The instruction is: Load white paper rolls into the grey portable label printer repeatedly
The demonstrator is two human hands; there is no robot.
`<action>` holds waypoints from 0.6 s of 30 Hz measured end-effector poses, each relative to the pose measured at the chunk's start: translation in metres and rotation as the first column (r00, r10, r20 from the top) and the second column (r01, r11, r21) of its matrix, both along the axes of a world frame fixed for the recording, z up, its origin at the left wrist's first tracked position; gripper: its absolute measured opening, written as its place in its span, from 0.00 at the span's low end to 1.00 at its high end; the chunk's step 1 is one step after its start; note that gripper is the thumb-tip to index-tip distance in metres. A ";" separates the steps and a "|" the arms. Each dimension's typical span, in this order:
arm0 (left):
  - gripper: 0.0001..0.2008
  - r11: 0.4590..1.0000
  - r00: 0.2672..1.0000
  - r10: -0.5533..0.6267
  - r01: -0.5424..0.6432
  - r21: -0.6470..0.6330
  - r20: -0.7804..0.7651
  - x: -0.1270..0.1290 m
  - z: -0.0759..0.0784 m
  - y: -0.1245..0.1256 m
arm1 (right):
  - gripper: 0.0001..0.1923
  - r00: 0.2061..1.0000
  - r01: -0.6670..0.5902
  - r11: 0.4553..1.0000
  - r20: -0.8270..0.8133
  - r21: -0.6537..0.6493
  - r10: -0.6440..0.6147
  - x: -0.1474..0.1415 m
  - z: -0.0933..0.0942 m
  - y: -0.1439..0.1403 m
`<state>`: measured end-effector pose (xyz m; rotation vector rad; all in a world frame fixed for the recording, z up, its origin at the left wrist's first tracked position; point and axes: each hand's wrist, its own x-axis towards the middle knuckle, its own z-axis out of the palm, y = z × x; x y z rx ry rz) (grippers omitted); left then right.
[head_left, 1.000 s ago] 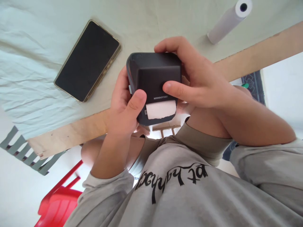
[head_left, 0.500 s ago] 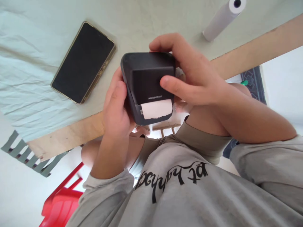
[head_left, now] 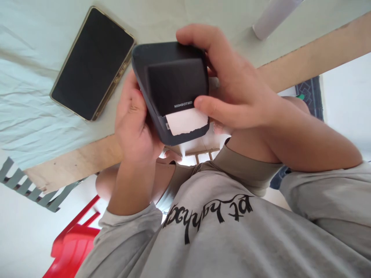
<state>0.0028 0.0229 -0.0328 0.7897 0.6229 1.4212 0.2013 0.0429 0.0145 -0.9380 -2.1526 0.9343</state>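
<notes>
Two hands grip a small black label printer [head_left: 174, 85], raised clear of the tabletop's [head_left: 179, 15] near edge. The left hand [head_left: 131, 119] cups its side, steadying it; the right hand [head_left: 232, 88] wraps over the top, thumb pressed by the white paper tab [head_left: 185, 120] at the slot. Farther off, a dark phone [head_left: 91, 63] lies flat toward the left, and a white paper roll [head_left: 271, 17] rests near the far right.

Black printer [head_left: 174, 81], white paper strip [head_left: 186, 121], black phone [head_left: 91, 63], red chair [head_left: 74, 247]
</notes>
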 end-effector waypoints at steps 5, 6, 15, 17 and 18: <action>0.13 0.999 0.996 -0.042 0.042 0.006 0.084 -0.001 0.003 0.002 | 0.37 0.998 0.061 0.991 -0.005 0.121 -0.061 -0.005 -0.007 -0.001; 0.14 0.998 0.994 -0.058 0.058 0.006 0.090 -0.001 0.005 0.002 | 0.37 0.998 0.059 0.991 -0.015 0.119 -0.057 -0.005 -0.006 -0.001; 0.19 0.998 0.996 -0.057 0.059 -0.027 0.066 0.004 0.009 -0.003 | 0.37 0.971 0.144 0.881 0.106 0.450 -0.213 0.005 0.005 0.007; 0.19 0.999 0.999 -0.030 0.029 0.020 0.019 0.002 0.001 0.000 | 0.36 0.944 0.265 0.872 0.073 0.412 -0.321 0.000 0.007 0.009; 0.18 0.998 1.000 -0.028 0.029 0.052 -0.005 0.001 -0.003 0.001 | 0.34 0.929 0.336 0.891 0.048 0.306 -0.367 -0.004 0.008 0.010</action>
